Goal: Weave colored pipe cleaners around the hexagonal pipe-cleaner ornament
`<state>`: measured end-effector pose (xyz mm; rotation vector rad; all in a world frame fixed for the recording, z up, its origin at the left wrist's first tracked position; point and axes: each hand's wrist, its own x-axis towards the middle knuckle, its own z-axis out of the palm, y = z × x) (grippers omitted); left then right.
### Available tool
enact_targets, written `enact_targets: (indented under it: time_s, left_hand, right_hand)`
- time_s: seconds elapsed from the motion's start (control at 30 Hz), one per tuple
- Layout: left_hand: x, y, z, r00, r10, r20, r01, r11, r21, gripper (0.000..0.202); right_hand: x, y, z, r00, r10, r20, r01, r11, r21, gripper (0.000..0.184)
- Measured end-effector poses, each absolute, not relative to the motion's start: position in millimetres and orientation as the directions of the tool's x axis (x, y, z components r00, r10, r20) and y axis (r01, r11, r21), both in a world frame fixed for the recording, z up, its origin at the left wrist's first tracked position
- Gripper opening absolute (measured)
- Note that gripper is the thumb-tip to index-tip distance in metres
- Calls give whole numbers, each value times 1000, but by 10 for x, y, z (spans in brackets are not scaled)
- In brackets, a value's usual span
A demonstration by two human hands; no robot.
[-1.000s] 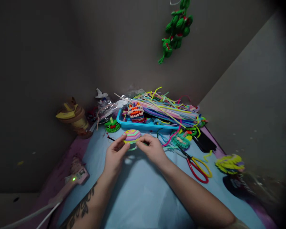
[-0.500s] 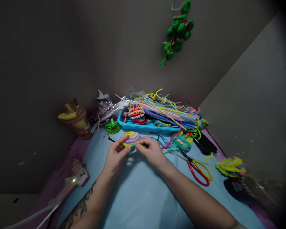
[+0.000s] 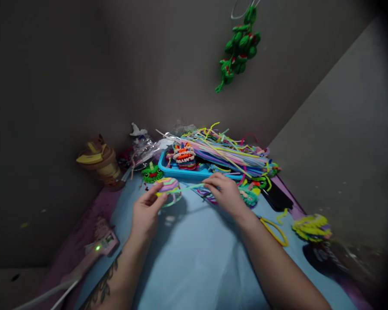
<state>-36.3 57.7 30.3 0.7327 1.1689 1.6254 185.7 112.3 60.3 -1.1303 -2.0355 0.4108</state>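
My left hand [image 3: 146, 211] pinches a round striped pipe-cleaner piece [image 3: 167, 185] in pink, yellow and lilac, held just above the light blue table cover [image 3: 194, 258]. A thin green pipe cleaner [image 3: 190, 187] runs from that piece to my right hand [image 3: 225, 193], whose fingers are closed on its far end near the blue tray [image 3: 194, 174]. The two hands are apart, with the strand stretched between them.
The blue tray holds a striped woven piece [image 3: 184, 156] and a heap of coloured pipe cleaners [image 3: 233, 153]. A green frog figure [image 3: 151, 173], a yellow-brown cup [image 3: 100, 162], a pink glue gun [image 3: 97, 249], scissor handles [image 3: 274, 230], a black object [image 3: 276, 196] and a hanging green ornament [image 3: 239, 45] surround the work area.
My right hand has moved right, away from the round piece, drawing the green strand out. My left hand with the piece has shifted slightly left.
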Motion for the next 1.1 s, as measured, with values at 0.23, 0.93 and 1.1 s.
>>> enact_targets:
  time_s: [0.23, 0.93, 1.1]
  left_hand:
    - [-434, 624, 402, -444, 889, -107, -458, -123, 880, 54]
    - [-222, 486, 312, -342, 931, -124, -478, -59, 877, 45]
    - [-181, 440, 323, -285, 954, -96, -405, -29, 914, 44]
  right_hand:
    - [2398, 1298, 697, -300, 764, 571, 822, 511, -252, 17]
    - [1284, 811, 604, -109, 978, -179, -359, -207, -910, 31]
    - [1234, 712, 580, -252, 931, -265, -289, -334, -897, 30]
